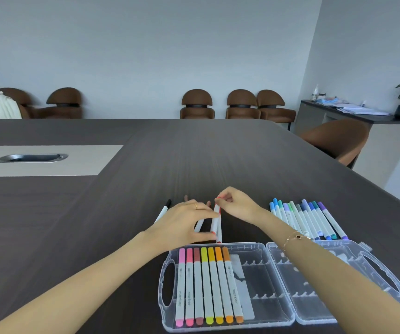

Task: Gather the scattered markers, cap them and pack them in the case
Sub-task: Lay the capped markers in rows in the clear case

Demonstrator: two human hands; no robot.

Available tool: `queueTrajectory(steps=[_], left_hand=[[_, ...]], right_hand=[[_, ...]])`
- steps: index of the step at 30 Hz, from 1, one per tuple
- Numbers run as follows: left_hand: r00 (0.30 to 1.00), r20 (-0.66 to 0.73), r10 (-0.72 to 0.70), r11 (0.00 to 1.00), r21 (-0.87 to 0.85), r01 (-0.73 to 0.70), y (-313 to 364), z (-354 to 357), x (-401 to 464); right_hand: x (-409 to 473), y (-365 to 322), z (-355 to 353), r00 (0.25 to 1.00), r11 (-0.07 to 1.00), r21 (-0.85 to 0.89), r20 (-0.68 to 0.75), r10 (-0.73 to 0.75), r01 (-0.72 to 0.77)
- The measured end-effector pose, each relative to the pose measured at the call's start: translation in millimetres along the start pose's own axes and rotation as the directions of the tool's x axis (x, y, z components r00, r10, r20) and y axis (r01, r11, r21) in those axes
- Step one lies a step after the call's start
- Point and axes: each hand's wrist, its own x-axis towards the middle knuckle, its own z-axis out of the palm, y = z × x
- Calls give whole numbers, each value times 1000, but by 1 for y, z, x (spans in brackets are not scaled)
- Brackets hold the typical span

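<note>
- You are sitting at a dark table (218,153), and the risk is rolling: loose markers lying on its smooth top could be sent away from you by a stray nudge.
- The clear case (276,317) is lying open flat at the near edge, just under your forearms. Your right forearm is crossing its empty right half, so dropping your arm could be shifting or tipping the case.
- Seven warm-coloured markers (208,285) are sitting in the left half; a jolt to the case could be unseating them from their slots.
- A blue and purple bunch (307,220) is waiting on the table right of your right hand, near your wrist; a backward sweep could be scattering it.
- Your left hand (189,222) is curling around white barrels just beyond the case; I cannot tell how many. Holding several at once could be letting one slip.
- Your right hand (235,206) is pinching the top end of a red marker (216,219). I cannot tell whether a cap is seated; a crooked push could be leaving it loose.
- A black marker (164,209) is lying alone to the left, easy to be overlooking.
</note>
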Motion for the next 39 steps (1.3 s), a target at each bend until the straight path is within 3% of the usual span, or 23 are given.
queueTrajectory(steps=[3, 7, 13, 23, 30, 39], left_hand=[[999, -27, 28, 997, -76, -30, 30, -15, -13], [997, 40, 66, 991, -121, -60, 72, -7, -38], [990, 127, 58, 994, -103, -45, 100, 22, -61], [982, 177, 58, 991, -131, -35, 107, 25, -68], [993, 115, -6, 982, -187, 28, 107, 34, -61], [990, 136, -29, 965, -254, 63, 99, 40, -55]], right_hand=[[-26, -7, -11, 999, 998, 37, -10, -53, 54], [-69, -3, -11, 993, 997, 44, 100, -62, 58], [-109, 7, -5, 985, 997, -56, 165, -45, 55], [-121, 6, -4, 978, 988, -98, 186, -96, 115], [-121, 9, -6, 975, 993, -72, 207, -78, 94], [-118, 13, -8, 967, 988, -94, 236, -97, 122]])
